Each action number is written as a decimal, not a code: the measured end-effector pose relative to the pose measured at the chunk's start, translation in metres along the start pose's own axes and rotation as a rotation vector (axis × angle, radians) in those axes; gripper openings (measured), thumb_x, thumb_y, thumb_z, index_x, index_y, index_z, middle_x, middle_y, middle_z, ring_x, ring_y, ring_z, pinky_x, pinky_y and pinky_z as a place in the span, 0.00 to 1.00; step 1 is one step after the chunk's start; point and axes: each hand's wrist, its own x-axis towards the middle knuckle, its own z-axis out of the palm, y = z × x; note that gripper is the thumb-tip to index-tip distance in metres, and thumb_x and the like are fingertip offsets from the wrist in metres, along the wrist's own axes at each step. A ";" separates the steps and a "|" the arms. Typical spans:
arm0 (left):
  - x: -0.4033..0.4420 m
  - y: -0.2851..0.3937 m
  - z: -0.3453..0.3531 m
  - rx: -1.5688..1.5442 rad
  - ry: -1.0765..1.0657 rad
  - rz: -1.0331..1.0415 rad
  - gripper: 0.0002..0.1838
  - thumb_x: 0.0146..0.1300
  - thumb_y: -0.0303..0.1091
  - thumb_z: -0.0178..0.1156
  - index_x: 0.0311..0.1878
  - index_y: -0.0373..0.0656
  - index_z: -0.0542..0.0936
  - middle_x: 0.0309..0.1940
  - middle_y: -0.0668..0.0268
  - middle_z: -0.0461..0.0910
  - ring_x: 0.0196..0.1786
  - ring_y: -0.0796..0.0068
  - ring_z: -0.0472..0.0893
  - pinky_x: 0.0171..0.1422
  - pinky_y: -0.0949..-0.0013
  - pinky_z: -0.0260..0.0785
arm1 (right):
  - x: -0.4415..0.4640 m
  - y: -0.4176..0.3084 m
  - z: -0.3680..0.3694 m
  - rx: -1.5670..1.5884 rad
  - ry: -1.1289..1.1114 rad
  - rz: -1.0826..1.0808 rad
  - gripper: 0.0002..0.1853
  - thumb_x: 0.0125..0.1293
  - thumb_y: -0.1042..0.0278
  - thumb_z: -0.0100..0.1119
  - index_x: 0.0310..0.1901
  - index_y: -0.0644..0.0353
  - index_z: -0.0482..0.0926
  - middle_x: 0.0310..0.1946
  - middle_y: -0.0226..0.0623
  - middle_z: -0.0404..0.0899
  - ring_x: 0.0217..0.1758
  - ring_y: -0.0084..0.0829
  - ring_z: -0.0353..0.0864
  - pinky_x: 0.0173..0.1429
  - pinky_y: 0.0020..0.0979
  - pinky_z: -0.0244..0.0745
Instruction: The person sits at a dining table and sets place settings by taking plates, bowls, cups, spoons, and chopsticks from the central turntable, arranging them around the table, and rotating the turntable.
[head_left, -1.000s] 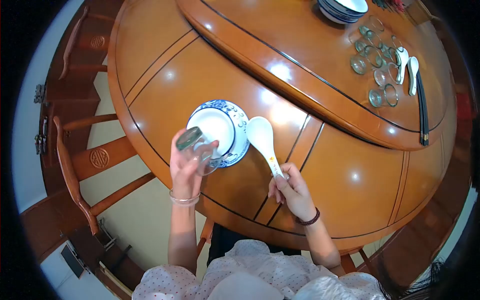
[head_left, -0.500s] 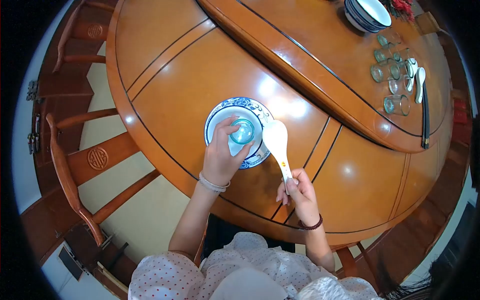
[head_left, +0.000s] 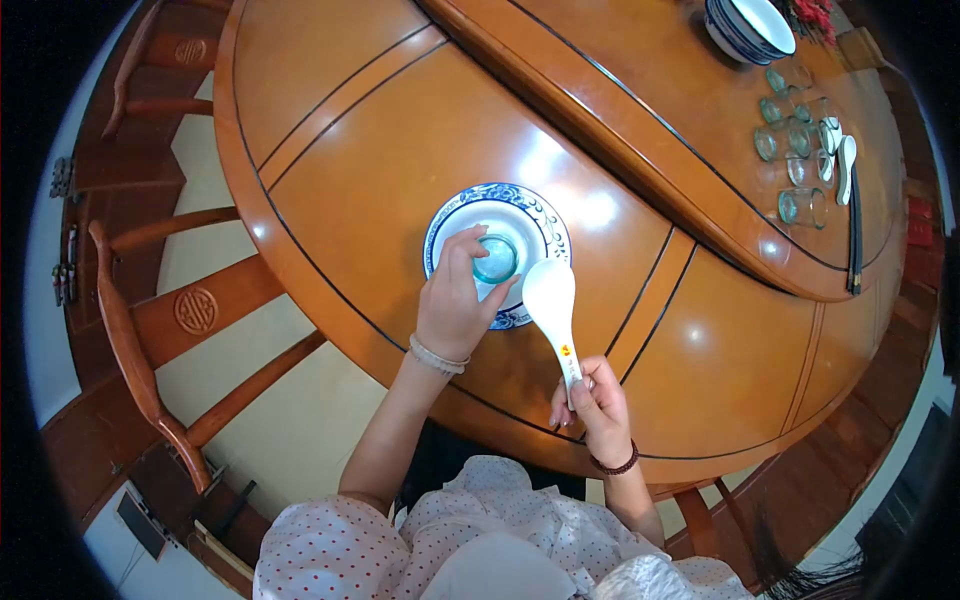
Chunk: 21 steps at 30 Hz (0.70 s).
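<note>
A small clear glass (head_left: 495,260) is between the fingers and thumb of my left hand (head_left: 452,305), inside a white bowl (head_left: 527,238). The bowl sits on a blue-and-white patterned plate (head_left: 508,192). Whether the glass touches the bottom of the bowl is hard to tell. My right hand (head_left: 597,405) pinches the handle end of a white spoon (head_left: 550,300). The spoon's head points away from me and overlaps the right edge of the plate in view.
The raised turntable (head_left: 640,120) carries stacked bowls (head_left: 750,32), several glasses (head_left: 800,207), white spoons (head_left: 846,165) and black chopsticks (head_left: 855,235). A wooden chair (head_left: 200,310) stands left of the round table (head_left: 330,230).
My left hand has brought the glass from a tilt over the bowl's near side to its middle, bottom facing up. The camera view has shifted, and the spoon stays in my right hand.
</note>
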 end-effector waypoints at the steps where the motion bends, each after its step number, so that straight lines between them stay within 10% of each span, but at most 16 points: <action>1: 0.000 -0.001 0.000 -0.014 -0.005 0.007 0.24 0.44 0.31 0.69 0.41 0.39 0.66 0.50 0.54 0.72 0.51 0.55 0.74 0.47 0.65 0.72 | -0.002 0.000 0.004 0.011 -0.016 0.009 0.07 0.70 0.67 0.41 0.41 0.61 0.62 0.21 0.33 0.71 0.22 0.17 0.66 0.28 0.18 0.62; 12: -0.032 -0.005 -0.054 -0.094 0.149 0.046 0.12 0.51 0.22 0.59 0.40 0.35 0.73 0.37 0.58 0.75 0.38 0.66 0.76 0.39 0.73 0.69 | 0.020 0.018 0.060 0.131 -0.212 0.107 0.07 0.71 0.64 0.36 0.42 0.59 0.59 0.20 0.32 0.70 0.18 0.16 0.64 0.23 0.16 0.59; 14: -0.044 -0.013 -0.061 -0.411 -0.083 -0.355 0.06 0.56 0.27 0.57 0.29 0.34 0.76 0.24 0.61 0.74 0.27 0.72 0.74 0.30 0.75 0.64 | 0.031 0.027 0.070 0.196 -0.223 0.121 0.08 0.71 0.63 0.36 0.42 0.59 0.59 0.20 0.31 0.70 0.18 0.15 0.64 0.22 0.15 0.59; 21: -0.035 0.000 -0.052 -0.391 -0.269 -0.495 0.14 0.59 0.37 0.56 0.26 0.34 0.79 0.17 0.59 0.74 0.17 0.71 0.73 0.21 0.72 0.61 | 0.059 0.044 0.086 0.219 -0.175 0.085 0.14 0.71 0.57 0.38 0.47 0.59 0.61 0.21 0.32 0.72 0.19 0.18 0.68 0.23 0.16 0.63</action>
